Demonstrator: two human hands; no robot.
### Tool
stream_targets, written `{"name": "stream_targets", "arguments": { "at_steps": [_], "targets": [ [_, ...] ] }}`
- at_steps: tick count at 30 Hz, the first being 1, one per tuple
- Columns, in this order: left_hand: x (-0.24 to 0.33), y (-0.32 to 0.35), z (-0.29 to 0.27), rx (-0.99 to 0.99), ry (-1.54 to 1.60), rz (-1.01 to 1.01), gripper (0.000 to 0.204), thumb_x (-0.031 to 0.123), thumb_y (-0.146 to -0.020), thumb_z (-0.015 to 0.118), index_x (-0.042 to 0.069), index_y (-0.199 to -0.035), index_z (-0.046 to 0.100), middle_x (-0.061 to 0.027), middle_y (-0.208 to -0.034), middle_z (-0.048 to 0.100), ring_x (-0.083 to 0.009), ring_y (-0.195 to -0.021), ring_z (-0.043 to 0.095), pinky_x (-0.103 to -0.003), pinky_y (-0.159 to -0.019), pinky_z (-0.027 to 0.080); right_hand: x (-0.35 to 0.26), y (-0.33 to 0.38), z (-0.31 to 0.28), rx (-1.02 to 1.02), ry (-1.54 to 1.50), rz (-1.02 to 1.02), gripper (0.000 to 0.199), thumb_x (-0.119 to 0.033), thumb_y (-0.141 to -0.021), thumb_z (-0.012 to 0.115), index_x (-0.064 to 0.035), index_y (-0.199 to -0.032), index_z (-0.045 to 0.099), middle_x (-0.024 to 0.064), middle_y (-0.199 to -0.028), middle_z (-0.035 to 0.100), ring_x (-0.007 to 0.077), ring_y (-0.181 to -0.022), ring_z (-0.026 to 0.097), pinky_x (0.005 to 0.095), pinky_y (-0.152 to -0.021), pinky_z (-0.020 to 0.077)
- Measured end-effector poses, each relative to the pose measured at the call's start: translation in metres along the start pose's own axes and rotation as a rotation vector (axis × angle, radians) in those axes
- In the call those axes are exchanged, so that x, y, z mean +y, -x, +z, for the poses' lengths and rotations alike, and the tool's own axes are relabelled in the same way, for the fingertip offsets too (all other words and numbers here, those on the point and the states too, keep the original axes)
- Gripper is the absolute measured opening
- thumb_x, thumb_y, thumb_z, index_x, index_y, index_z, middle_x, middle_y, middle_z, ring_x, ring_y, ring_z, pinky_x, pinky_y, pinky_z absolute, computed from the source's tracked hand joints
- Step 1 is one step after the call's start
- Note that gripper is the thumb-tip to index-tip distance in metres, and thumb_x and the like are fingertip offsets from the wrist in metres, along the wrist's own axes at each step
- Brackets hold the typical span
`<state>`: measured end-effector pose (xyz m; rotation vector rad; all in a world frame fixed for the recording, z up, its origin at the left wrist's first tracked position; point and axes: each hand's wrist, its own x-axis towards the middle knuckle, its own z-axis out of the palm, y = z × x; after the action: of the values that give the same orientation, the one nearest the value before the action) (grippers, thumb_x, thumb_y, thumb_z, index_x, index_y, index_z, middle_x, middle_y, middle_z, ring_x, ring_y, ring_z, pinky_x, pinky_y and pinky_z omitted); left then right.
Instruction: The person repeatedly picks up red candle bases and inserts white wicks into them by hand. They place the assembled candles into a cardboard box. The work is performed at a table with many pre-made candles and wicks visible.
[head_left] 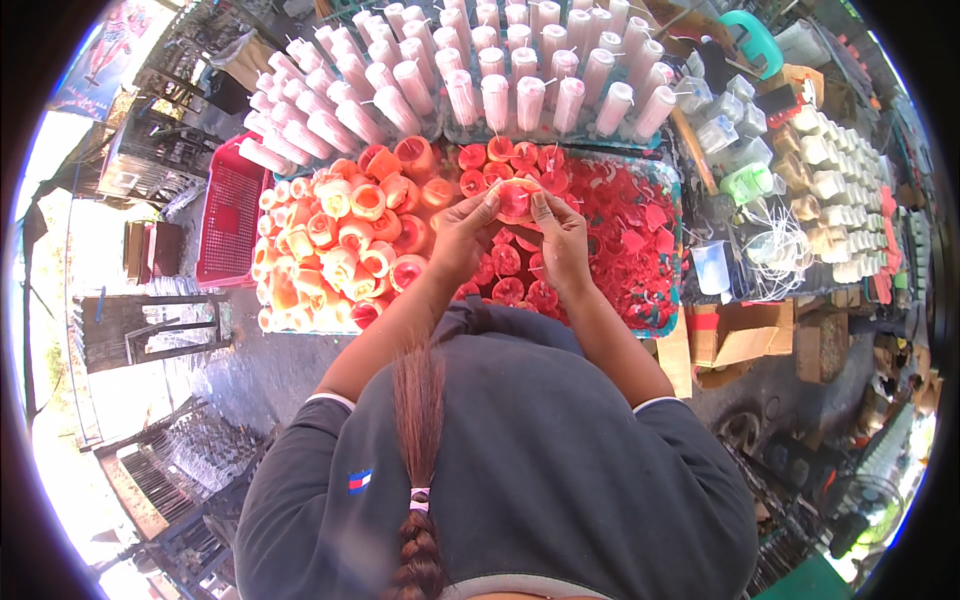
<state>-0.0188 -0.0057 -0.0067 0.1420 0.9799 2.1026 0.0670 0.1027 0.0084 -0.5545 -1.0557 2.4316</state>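
Observation:
Between my two hands is a round red candle (516, 200), its top facing up, held over the middle of the table. My left hand (466, 230) pinches its left edge with thumb and fingers. On the opposite edge, my right hand (560, 232) grips it the same way. Short red candles (506, 260) with wicks stand in rows under and behind my hands. To the left lies a heap of hollow orange-red wax cups (350, 230). Red wax scraps (630, 240) cover the tray on the right.
Tall pale pink pillar candles (495, 100) crowd the far side. A red plastic basket (230, 215) stands at the left. On the right are a coil of white wick string (778, 248), a green cup (748, 184), stacked pale blocks (840, 190) and a cardboard box (740, 333).

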Motion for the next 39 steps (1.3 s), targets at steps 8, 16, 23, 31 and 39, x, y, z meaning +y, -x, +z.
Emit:
{"name": "stream_targets", "arguments": {
  "at_steps": [8, 16, 23, 31, 39],
  "targets": [
    [-0.014, -0.016, -0.006, 0.214, -0.069, 0.041, 0.024, 0.023, -0.097, 0.044, 0.001, -0.102, 0.053, -0.0091, -0.096, 0.061, -0.0176, -0.086, 0.062, -0.034, -0.082, 0.053, 0.008, -0.002, -0.005, 0.005, 1.165, -0.816, 0.017, -0.008, -0.088, 0.055, 0.0008, -0.101, 0.061, 0.019, -0.089, 0.063, 0.0336, -0.079, 0.063, 0.0372, -0.067, 0.0494],
    [-0.012, -0.018, 0.001, 0.408, 0.167, -0.183, 0.026, 0.029, -0.097, 0.044, 0.004, -0.101, 0.05, -0.0092, -0.095, 0.059, -0.0219, -0.087, 0.061, -0.037, -0.076, 0.053, 0.041, -0.004, -0.034, 0.094, 0.696, -0.233, 0.017, -0.013, -0.092, 0.055, -0.0002, -0.099, 0.064, 0.0007, -0.08, 0.063, 0.0078, -0.069, 0.058, 0.0251, -0.061, 0.0514],
    [-0.034, 0.002, -0.008, 0.243, 0.084, -0.432, 0.031, 0.034, -0.096, 0.045, 0.005, -0.104, 0.055, -0.0066, -0.097, 0.062, -0.0212, -0.088, 0.059, -0.039, -0.082, 0.048, 0.044, -0.02, -0.078, 0.023, 0.133, -0.063, 0.023, -0.017, -0.087, 0.064, 0.0004, -0.101, 0.063, 0.0063, -0.088, 0.065, 0.0108, -0.071, 0.061, 0.0234, -0.059, 0.052],
    [-0.014, 0.004, 0.001, 0.041, 0.11, -0.28, 0.041, 0.038, -0.098, 0.039, 0.002, -0.111, 0.055, -0.0074, -0.102, 0.063, -0.0211, -0.097, 0.058, -0.037, -0.091, 0.043, 0.04, -0.005, -0.051, -0.004, 0.188, 0.138, 0.029, -0.027, -0.092, 0.056, -0.002, -0.105, 0.06, 0.0047, -0.093, 0.063, 0.012, -0.074, 0.062, 0.0271, -0.058, 0.0553],
    [-0.011, 0.003, -0.002, 0.007, -0.212, -0.081, 0.028, 0.023, -0.088, 0.063, 0.002, -0.105, 0.056, -0.0048, -0.097, 0.063, -0.0103, -0.089, 0.06, -0.026, -0.082, 0.047, 0.02, -0.002, -0.028, 0.135, 0.145, 0.04, 0.024, -0.021, -0.095, 0.052, -0.0002, -0.101, 0.061, 0.0048, -0.089, 0.064, 0.0096, -0.074, 0.06, 0.0244, -0.065, 0.051]
  ]
}}
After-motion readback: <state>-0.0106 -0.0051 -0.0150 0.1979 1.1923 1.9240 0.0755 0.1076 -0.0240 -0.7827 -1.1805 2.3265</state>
